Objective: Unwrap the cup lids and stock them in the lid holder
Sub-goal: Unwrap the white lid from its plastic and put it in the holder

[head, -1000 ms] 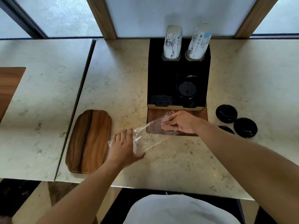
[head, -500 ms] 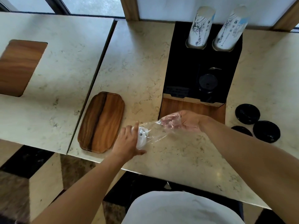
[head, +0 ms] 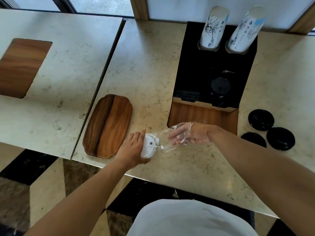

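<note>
Near the front edge of the marble counter, a stack of white lids is gripped by the left hand, fingers closed around it. A clear plastic wrap is draped from the stack over the right hand, whose fingers are extended and loosely open inside the film. Just left, a wooden tray is positioned. Behind, a black lid holder is seen with one black lid and two cup stacks. Three loose black lids are located at the right.
</note>
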Motion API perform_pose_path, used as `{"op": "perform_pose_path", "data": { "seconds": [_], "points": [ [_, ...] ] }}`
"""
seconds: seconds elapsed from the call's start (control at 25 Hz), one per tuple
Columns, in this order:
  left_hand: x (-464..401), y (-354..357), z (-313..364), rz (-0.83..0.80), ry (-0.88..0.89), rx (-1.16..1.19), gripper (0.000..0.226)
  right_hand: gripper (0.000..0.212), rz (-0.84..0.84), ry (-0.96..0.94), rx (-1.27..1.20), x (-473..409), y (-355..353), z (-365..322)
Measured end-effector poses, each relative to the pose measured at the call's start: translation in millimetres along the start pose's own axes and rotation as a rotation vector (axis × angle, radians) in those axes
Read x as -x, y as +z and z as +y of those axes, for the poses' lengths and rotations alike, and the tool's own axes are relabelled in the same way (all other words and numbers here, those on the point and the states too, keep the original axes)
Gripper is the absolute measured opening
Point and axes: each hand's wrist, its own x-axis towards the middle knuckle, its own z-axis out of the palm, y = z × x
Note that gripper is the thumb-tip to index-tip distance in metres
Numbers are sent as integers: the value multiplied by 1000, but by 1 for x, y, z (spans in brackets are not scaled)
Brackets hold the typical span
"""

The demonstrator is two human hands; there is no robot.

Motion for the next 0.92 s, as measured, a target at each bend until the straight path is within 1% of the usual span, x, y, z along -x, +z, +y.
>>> {"op": "perform_pose_path", "data": {
  "seconds": [0.08,0.24,0.44,0.52,0.72,0.92],
  "points": [
    [-1,-1,0,34,-4,-32,131,39,-25,-14,-3,-3,5,2],
    [-1,-1,1,54,0,44,126,43,-40,-2,-2,-9,15,5],
    [-1,-1,7,95,52,137,122,43,40,-25,-69,-15,25,7],
    [-1,-1,10,110,70,169,120,39,64,-34,-16,-18,28,6],
    [-3,-2,15,152,85,199,117,18,87,-38,45,-22,38,3],
    [-5,-4,14,142,103,188,114,16,145,-50,42,-21,43,2]
  ]
}}
